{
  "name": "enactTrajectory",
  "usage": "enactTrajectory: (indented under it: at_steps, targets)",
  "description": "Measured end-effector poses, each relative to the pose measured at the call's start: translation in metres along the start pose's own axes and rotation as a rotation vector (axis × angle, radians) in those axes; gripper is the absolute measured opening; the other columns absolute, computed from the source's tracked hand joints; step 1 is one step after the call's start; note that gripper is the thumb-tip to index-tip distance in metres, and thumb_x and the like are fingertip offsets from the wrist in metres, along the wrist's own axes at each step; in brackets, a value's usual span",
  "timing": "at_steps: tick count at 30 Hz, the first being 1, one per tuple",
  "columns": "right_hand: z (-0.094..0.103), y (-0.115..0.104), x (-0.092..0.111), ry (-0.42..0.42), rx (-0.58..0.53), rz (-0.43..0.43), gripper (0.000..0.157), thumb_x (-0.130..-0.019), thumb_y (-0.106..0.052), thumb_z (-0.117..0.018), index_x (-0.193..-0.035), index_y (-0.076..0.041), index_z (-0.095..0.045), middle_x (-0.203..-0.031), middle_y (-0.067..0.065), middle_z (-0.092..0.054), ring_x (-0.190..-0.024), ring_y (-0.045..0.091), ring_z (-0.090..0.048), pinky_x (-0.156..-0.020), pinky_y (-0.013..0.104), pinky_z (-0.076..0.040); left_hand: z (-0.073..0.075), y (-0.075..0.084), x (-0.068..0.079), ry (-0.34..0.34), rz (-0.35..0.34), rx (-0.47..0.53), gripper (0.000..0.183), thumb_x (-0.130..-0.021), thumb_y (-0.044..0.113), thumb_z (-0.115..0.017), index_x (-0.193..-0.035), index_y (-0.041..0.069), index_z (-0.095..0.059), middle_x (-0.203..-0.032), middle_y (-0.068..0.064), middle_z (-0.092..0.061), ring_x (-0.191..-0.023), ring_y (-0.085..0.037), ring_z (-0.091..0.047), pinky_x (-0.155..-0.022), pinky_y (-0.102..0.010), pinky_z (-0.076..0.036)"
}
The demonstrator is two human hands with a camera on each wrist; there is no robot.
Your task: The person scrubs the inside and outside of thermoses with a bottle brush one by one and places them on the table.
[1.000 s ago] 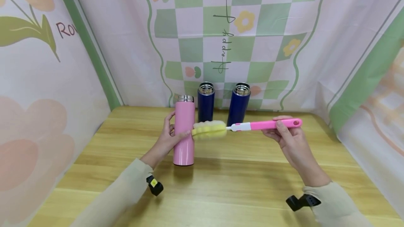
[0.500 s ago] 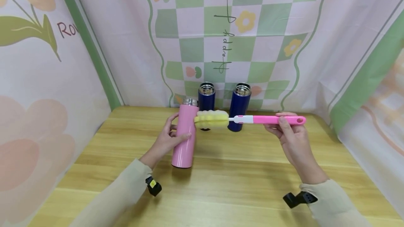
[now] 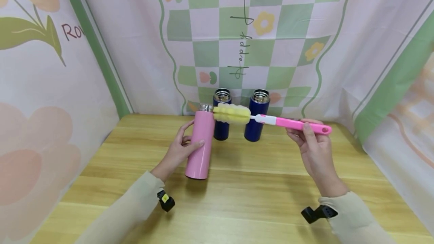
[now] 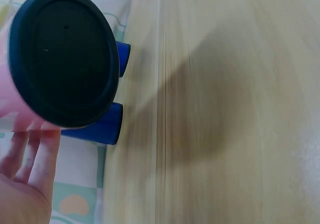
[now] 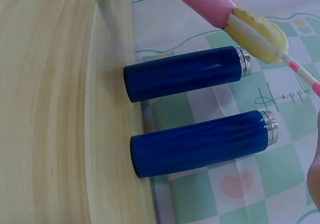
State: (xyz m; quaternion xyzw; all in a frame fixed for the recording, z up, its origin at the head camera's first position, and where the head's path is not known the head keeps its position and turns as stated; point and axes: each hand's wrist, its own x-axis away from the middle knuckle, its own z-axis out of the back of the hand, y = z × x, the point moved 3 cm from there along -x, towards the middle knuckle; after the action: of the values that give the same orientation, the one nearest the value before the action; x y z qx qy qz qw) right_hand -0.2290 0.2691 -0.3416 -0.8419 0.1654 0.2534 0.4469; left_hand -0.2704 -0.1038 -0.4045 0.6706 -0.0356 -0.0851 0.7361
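Note:
My left hand [image 3: 182, 150] grips a pink vacuum flask [image 3: 200, 144] round its body, its bare steel neck at the top and the flask leaning a little right. In the left wrist view its dark base [image 4: 65, 59] faces the camera, raised over the table. My right hand [image 3: 313, 142] pinches the pink handle of a bottle brush [image 3: 295, 124], held nearly level. The yellow sponge head [image 3: 232, 113] points left, its tip right at the flask's upper side, just below the neck. In the right wrist view the sponge [image 5: 260, 36] overlaps the flask's top end.
Two dark blue flasks without lids, one on the left [image 3: 222, 123] and one on the right [image 3: 256, 119], stand upright at the back of the wooden table [image 3: 244, 202]. Behind them hangs a green and white checked curtain [image 3: 234, 25].
The brush has risen from the pink flask's middle to near its neck, its handle now sloping down to the right. The flask has tilted slightly to the right in my left hand.

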Motion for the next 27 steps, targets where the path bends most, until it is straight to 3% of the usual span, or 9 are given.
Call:
enactTrajectory:
  at_steps: [7,18,27]
  targets:
    - [0.0003,0.0028,-0.0003,-0.004,-0.031,-0.026,0.02,-0.106,-0.003,-0.042,-0.117,0.01,-0.052,-0.111,0.022,-0.065,-0.099,0.027,-0.07,-0.09,0.035,-0.052,-0.0019,0.0026,-0.0002,0.005,0.013,0.038,0.073,-0.09,0.033,-0.076,-0.149,0.047,-0.035,-0.124,-0.016,-0.066,-0.102,-0.032,-0.068,-0.08,-0.046,-0.057]
    - [0.0001,0.0062,0.0037,-0.015,0.074,-0.131,0.024,-0.106,-0.007,-0.045,-0.117,0.01,-0.058,-0.107,0.019,-0.069,-0.095,0.025,-0.071,-0.087,0.032,-0.054,-0.0003,0.0029,-0.0019,0.022,-0.006,0.095,0.072,-0.096,0.029,-0.069,-0.154,0.042,-0.027,-0.132,-0.022,-0.06,-0.108,-0.037,-0.065,-0.079,-0.047,-0.058]
    - [0.002,0.0095,0.0085,-0.141,0.059,-0.197,0.025,-0.107,-0.003,-0.039,-0.117,0.007,-0.06,-0.108,0.018,-0.07,-0.097,0.024,-0.071,-0.088,0.034,-0.054,0.0054,-0.001,0.0009,0.056,0.002,0.142,0.071,-0.096,0.041,-0.067,-0.153,0.046,-0.024,-0.133,-0.018,-0.057,-0.112,-0.035,-0.063,-0.085,-0.047,-0.056]
